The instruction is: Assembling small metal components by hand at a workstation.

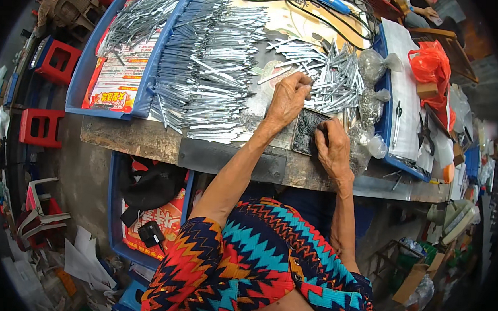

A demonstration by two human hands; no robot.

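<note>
My left hand (289,98) is over the middle of the table, its fingers bent together at the near edge of a loose pile of slender silver metal pieces (339,78). What is in its fingertips, if anything, is hidden. One flat silver strip (273,76) lies just left of those fingers. My right hand (335,146) rests by a small black tray (295,151) of thin dark pieces, its curled fingers at the tray's right side. Its fingertips are mostly out of sight. Left of my left hand, many more silver pieces (222,74) lie stacked in long rows.
A blue tray (79,91) at the left holds more metal pieces on red printed paper. Knotted clear plastic bags (370,109) of small parts line a second blue tray (383,129) at the right. A black cable (303,13) loops across the back. Red stools (41,127) stand left.
</note>
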